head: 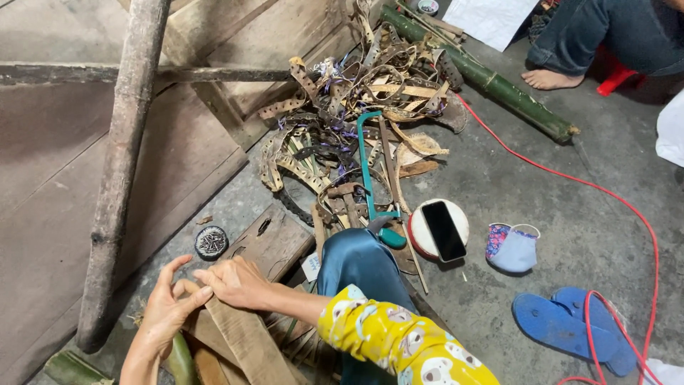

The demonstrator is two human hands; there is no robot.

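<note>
Head view, looking down: my right hand [239,281] lies flat across the near end of a wooden strip [249,342], fingers pressed together on its surface, pinning it rather than gripping round it. My left hand [167,306] stands against the strip's left edge, fingers spread, thumb and forefinger pinching that edge where it meets my right fingertips. The strip runs from my hands back toward my lap, over other slats. Judgement: positioning step, the piece being lined up and steadied; a next move would call for firm downward pressure from both hands so the edge does not shift. Just beyond my hands sits a round tin of nails [211,242]. Farther out a green-framed hacksaw [370,178] rests on a heap of cut strips [356,93], with a phone [443,230] on a round lid beside it.
</note>
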